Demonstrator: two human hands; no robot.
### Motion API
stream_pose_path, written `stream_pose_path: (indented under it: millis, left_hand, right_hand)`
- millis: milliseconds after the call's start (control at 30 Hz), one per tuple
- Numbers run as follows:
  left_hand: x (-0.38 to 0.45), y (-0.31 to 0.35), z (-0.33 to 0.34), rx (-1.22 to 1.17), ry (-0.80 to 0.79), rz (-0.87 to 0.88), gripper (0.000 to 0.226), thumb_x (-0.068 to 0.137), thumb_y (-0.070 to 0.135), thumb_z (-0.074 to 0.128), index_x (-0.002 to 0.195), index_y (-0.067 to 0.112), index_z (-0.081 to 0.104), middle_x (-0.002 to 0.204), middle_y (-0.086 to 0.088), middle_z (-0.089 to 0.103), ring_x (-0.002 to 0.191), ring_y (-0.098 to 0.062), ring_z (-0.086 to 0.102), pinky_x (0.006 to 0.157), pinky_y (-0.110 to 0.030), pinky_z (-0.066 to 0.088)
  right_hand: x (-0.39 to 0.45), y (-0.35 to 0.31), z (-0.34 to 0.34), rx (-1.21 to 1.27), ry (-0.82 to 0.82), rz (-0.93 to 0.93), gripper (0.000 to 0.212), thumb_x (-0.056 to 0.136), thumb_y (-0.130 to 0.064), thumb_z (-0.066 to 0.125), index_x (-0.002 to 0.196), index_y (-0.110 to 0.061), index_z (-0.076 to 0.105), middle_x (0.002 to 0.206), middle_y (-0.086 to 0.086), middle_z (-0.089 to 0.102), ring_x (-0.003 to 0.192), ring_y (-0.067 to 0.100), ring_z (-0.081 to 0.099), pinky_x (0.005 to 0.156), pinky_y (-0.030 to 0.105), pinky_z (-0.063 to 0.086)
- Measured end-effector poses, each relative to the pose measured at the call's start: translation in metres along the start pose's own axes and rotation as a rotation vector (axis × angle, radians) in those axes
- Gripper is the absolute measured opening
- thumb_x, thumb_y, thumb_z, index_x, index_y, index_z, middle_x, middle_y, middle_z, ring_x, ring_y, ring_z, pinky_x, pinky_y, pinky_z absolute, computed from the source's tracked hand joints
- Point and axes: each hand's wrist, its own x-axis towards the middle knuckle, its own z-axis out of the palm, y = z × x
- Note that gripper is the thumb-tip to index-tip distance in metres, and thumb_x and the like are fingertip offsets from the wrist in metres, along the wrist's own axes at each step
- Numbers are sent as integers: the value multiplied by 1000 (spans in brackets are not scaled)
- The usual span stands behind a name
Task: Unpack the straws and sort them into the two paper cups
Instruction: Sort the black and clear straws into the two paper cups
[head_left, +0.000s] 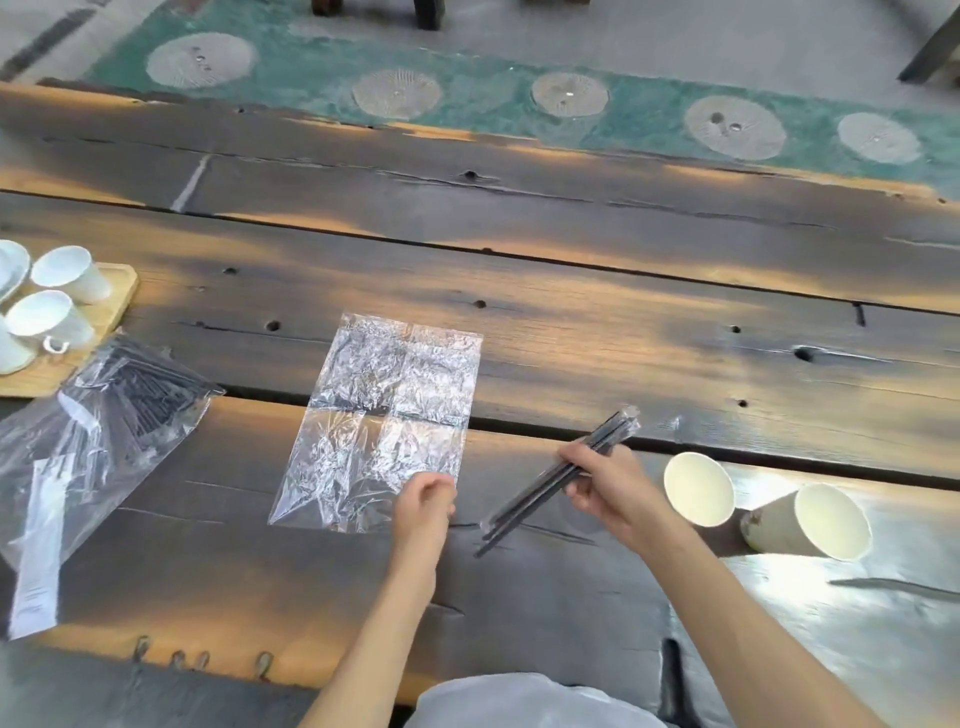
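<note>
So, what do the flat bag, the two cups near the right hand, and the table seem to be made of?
Flat bag: thin clear plastic film, glossy, going by its crinkles and glare.
Two cups: probably paper, matte off-white, with thin rolled rims.
Table: dark weathered wooden planks, showing grain, knots, cracks and worn orange patches.

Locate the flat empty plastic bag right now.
In the head view the flat empty plastic bag lies centre-left on the wooden table, its near corner under the left hand, between the bag of straws and the right hand.
</note>
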Motion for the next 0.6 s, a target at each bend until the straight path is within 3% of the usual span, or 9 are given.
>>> stream_pose_path:
  millis: [100,233,400,500,600]
  left_hand:
    - [-1,-2,19,171,-208,60,14,95,11,55,90,18,66,88,-4,70,68,-12,61,61,-22,46]
    - [-2,-30,43,286,-300,-77,17,95,8,50,88,18,62,81,-4,64,62,-14,56,58,-24,44]
    - [3,-62,41,380,-284,-198,20,90,1,45,82,15,57,72,-7,59,51,-16,48,47,-24,35]
    - [10,-67,38,440,-265,-195,18,89,3,44,85,15,57,72,-6,60,54,-18,50,55,-28,37]
    - [16,-66,42,489,-254,-169,18,91,5,46,86,16,59,80,-7,64,66,-22,56,64,-32,43]
  right_hand:
    - [5,26,-2,-381,18,92,10,83,-9,63,74,-5,59,51,9,58,38,17,49,37,22,34]
    - [21,58,-11,-654,55,204,16,82,-13,62,68,-6,57,59,16,59,48,26,50,41,25,38]
    - [40,79,-16,-741,140,208,14,81,-17,65,86,-4,62,57,10,61,42,22,52,38,24,41]
    - [44,84,-14,-728,206,105,15,85,-21,62,94,-10,57,78,10,67,66,28,64,57,33,54]
    - [41,89,-21,-695,198,58,20,91,-22,57,108,-12,54,92,8,67,79,27,66,68,32,51]
